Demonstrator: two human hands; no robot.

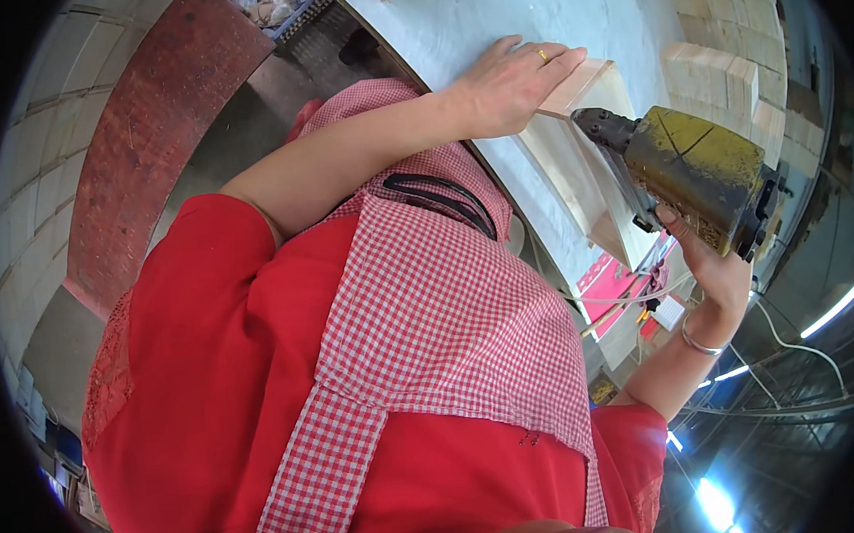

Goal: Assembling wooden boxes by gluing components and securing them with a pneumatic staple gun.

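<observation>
Box (pixel 564 170) lies on the bench (pixel 474 26), upper right of the frame. Left hand (pixel 514 86) rests on its upper end, apparently steadying it; whether thumb and fingers clamp cannot be told. Right hand (pixel 718 271) is closed around the nail gun (pixel 694 164), seemingly aligning its nose with the box edge; contact unconfirmed.

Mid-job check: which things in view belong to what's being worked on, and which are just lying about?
In the job:
Wooden box, left hand on its corner
Yellow nail gun, in the right hand
Worktable under the box

Apparently lying about:
Red-brown board, at left
Pink patterned sheet
Stacked wood pieces; possibly stock
</observation>
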